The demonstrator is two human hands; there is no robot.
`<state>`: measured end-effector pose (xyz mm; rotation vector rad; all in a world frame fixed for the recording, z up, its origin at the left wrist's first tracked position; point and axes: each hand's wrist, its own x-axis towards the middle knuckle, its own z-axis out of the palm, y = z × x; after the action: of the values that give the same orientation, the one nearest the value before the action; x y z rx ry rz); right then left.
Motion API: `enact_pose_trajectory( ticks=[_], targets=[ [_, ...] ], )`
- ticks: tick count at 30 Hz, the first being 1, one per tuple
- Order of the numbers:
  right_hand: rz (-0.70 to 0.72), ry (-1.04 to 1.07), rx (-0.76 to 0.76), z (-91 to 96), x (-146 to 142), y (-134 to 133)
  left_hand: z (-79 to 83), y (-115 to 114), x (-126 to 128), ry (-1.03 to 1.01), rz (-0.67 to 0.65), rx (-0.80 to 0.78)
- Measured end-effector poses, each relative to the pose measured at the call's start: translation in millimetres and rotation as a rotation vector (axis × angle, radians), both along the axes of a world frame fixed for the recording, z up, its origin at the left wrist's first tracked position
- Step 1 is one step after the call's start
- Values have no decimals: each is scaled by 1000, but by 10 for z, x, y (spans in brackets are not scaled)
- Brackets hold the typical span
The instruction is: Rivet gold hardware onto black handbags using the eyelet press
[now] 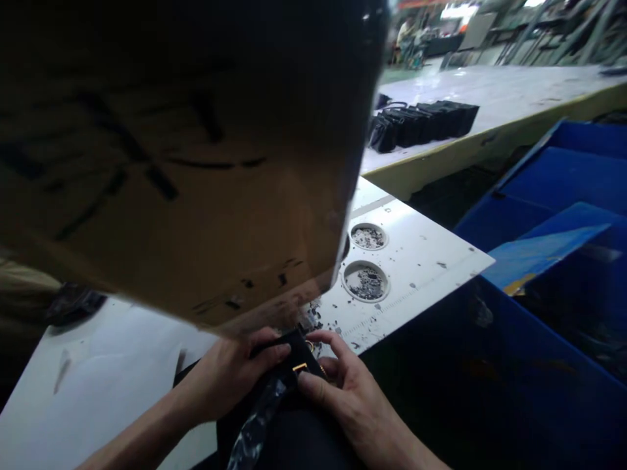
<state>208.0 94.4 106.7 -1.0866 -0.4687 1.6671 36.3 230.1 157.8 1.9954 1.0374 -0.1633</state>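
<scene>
A black item that looks like a bag (308,427), with gold-coloured metal hardware (300,369), is held low in front of me at the table's near edge. My left hand (228,369) is closed on its left side, thumb lying on top near the upper edge. On the other side, my right hand (350,391) pinches it beside the gold fittings, thumb on top and index finger curled over the far edge. A strip of crinkled clear plastic (257,424) lies along the bag. The bag's lower part runs out of view.
A large blurred brown and dark panel (235,215) with black marks blocks the upper left, close above my hands. Dark scraps lie on the white table (416,254) and in its round recesses (366,282). Black bags (426,124) line another table. Blue bins (578,170) stand right.
</scene>
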Motion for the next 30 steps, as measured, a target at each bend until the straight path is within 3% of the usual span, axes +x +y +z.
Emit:
enact_pose_trajectory(
  ticks=[16, 26, 30],
  targets=[
    [36, -304, 49, -21, 122, 53, 52, 2, 114, 44, 20, 73],
    [97, -115, -48, -100, 142, 160, -17, 115, 115, 13, 119, 16],
    [105, -115, -90, -88, 100, 190, -44, 186, 84, -102, 72, -54]
  ],
)
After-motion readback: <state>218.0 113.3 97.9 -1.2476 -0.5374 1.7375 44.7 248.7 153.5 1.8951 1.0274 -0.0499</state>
